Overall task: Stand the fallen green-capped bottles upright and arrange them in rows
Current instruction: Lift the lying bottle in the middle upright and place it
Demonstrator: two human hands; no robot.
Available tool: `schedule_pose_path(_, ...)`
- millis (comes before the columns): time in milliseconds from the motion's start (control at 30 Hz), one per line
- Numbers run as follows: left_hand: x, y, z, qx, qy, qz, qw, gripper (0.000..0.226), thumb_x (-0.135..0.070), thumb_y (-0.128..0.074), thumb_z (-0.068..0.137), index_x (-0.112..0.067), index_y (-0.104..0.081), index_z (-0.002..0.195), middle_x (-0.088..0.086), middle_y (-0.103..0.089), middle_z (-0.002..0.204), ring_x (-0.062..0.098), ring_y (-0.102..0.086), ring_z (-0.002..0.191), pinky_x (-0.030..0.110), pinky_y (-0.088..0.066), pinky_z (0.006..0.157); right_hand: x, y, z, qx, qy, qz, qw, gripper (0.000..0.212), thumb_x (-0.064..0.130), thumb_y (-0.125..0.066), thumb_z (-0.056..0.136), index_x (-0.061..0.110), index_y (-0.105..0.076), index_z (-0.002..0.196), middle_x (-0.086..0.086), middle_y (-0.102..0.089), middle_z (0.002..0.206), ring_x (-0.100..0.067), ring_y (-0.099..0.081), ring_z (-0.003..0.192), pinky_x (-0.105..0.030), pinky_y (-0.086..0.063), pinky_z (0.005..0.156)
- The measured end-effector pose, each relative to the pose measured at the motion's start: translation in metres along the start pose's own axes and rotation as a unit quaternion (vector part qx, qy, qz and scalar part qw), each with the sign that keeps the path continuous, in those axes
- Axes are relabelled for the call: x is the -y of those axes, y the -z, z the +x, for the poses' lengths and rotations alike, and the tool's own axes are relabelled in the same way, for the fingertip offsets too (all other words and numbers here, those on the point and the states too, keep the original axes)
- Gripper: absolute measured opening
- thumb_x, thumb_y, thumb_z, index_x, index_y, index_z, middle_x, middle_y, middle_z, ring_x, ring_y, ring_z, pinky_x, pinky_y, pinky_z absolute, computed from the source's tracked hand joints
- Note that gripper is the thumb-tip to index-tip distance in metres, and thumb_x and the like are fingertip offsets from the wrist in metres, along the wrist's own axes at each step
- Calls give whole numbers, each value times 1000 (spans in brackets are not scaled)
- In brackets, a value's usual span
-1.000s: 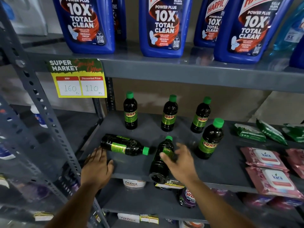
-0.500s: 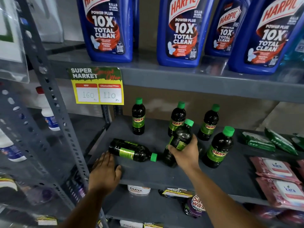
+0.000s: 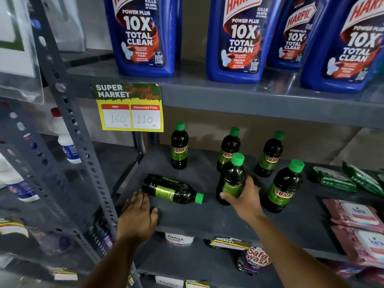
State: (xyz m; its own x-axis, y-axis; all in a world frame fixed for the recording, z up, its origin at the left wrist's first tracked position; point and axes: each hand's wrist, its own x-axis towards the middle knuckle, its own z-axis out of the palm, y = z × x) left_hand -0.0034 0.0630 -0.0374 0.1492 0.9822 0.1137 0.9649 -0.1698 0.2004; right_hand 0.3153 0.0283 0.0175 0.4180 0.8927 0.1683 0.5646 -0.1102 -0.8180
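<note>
Dark green-capped bottles stand on a grey shelf [image 3: 207, 219]. Three form a back row: a left one [image 3: 179, 146], a middle one [image 3: 228, 149] and a right one [image 3: 270, 154]. Another upright bottle [image 3: 284, 188] stands nearer the front at the right. My right hand [image 3: 244, 199] is shut on a bottle [image 3: 231, 177], which stands nearly upright in front of the middle one. One bottle [image 3: 172, 190] lies on its side, cap pointing right. My left hand [image 3: 138, 217] rests flat on the shelf's front edge, fingertips touching that bottle's base.
Large blue cleaner bottles [image 3: 145, 36] fill the shelf above. A yellow price tag [image 3: 129, 108] hangs from its edge. Green packets [image 3: 334, 179] and pink wipe packs [image 3: 357, 217] lie at the right. A perforated upright post [image 3: 83, 163] stands at the left.
My right hand has lifted a fallen bottle from the shelf's front and tipped it up until it stands nearly upright. My left hand has stayed by the lying bottle.
</note>
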Motion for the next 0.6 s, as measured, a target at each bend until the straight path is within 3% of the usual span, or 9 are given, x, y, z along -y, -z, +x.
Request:
schedule_pose_path(67,0,0,-1,0,-3,2,1000,79,-53,-7,85,-5,-25,145,16,-29,154,28,-22,143,41,-18,117,-1,0,-1,-21,-1,-38,999,90,36,-87,57,17,-39,131,0,-47,119,-22,-38,121,-38,-30,104)
schedule_pose_path(133,0,1,-3,-1,-3,5,1000,79,-53,-8,84,-5,-24,145,16,-28,154,27,-21,144,40,-17,118,-4,-2,-5,21,2,1,1000,81,22,-81,59,25,-37,127,-2,-52,119,-26,-45,121,-43,-41,99)
schedule_pose_path(200,-1,1,-2,-5,0,6,1000,77,-52,-9,85,-6,-23,146,14,-27,155,25,-20,144,39,-16,118,-5,-3,-11,7,8,-17,1000,78,23,-84,60,32,-37,122,4,-58,112,-24,-56,111,-37,-49,86)
schedule_pose_path(267,-2,1,0,-2,0,3,1000,75,-51,-12,87,-7,-20,147,13,-24,157,24,-18,145,38,-14,119,-2,-3,-10,-55,-9,-52,997,86,40,-89,53,23,-42,123,3,-58,111,-23,-53,109,-43,-46,92)
schedule_pose_path(367,-1,1,-1,5,0,3,1000,74,-51,-13,87,-7,-17,147,12,-21,158,23,-15,145,37,-12,119,-4,-3,-10,-5,0,-34,999,81,36,-82,53,22,-43,121,-4,-60,112,-26,-55,109,-52,-44,96)
schedule_pose_path(433,-1,1,-1,3,0,6,1000,75,-51,-13,87,-7,-17,147,12,-21,158,23,-15,145,37,-12,119,-5,-4,-13,12,-10,-71,997,79,44,-80,57,21,-41,122,-4,-60,115,-31,-54,114,-54,-38,102)
schedule_pose_path(500,-1,1,0,1,0,3,1000,74,-50,-14,87,-6,-18,147,13,-22,157,24,-16,145,38,-13,119,-9,-6,-14,-49,-21,-169,984,90,61,-78,55,16,-41,123,-6,-58,120,-34,-47,121,-52,-25,110)
schedule_pose_path(600,-2,0,0,-1,0,4,1000,74,-50,-16,88,-6,-20,146,14,-25,156,25,-17,145,39,-14,118,-9,-9,-17,-33,-27,-164,985,94,53,-76,61,13,-30,133,-9,-50,133,-33,-38,131,-53,-16,113)
